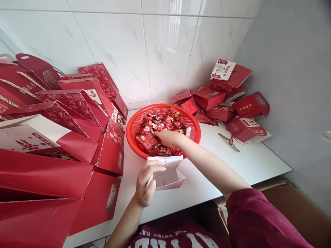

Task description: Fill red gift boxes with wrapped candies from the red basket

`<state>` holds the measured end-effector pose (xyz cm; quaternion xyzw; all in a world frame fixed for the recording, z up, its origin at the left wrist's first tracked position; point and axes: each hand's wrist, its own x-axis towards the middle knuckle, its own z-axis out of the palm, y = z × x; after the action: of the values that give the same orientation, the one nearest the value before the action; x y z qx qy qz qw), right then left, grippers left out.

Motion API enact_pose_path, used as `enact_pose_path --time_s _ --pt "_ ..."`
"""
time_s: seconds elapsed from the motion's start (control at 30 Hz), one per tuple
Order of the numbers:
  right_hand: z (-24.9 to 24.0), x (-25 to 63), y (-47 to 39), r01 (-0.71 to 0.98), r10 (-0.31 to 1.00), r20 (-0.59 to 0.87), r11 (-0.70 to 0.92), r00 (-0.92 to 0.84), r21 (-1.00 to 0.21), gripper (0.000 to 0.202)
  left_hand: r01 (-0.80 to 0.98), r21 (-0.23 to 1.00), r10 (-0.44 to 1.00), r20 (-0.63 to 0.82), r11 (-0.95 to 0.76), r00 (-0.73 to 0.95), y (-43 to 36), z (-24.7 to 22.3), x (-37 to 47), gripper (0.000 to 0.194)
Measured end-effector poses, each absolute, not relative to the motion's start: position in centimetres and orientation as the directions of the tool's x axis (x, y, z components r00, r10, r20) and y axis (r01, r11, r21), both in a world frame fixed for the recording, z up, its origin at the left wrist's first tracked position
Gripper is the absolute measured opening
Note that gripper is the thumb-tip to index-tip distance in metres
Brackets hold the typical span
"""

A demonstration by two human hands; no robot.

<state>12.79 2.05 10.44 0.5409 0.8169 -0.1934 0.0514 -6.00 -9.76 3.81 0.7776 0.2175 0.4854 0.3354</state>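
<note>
Nearest, the left hand (pixel 147 182) pinches an open box (pixel 168 175) by its left side, near the front edge of the bench (pixel 198 186); red boxes (pixel 110 153) line the left. Just beyond, the right hand (pixel 168 137) reaches among wrapped sweets (pixel 147 141) in the basket (pixel 131 137), its grip unclear. Bench surface runs rightward to piled boxes (pixel 210 100) by the wall (pixel 165 51).
</note>
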Motion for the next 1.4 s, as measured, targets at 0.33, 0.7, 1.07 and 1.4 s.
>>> enact_pose_path --time_s 0.33,0.7,1.07,1.4 --pt "12.2 17.6 -6.5 0.325 0.872 0.460 0.489 -0.165 -0.809 0.032 -0.001 0.747 0.679 0.605 -0.665 0.417 -9.5 3.8 -5.2 0.040" --pt "11.7 17.0 -13.2 0.349 0.787 0.479 0.607 -0.388 -0.714 0.016 -0.129 0.816 0.725 0.564 -0.564 0.396 -9.6 2.7 -5.1 0.046" --pt "7.2 20.2 -16.3 0.503 0.901 0.416 0.419 -0.126 -0.755 0.019 -0.051 0.765 0.699 0.612 -0.642 0.371 -9.1 2.7 -5.1 0.044" --pt "-1.4 30.8 -29.8 0.847 0.699 0.487 -0.368 0.524 -0.384 0.029 -0.016 0.725 0.671 0.645 -0.688 0.365 -8.7 3.4 -4.8 0.039"
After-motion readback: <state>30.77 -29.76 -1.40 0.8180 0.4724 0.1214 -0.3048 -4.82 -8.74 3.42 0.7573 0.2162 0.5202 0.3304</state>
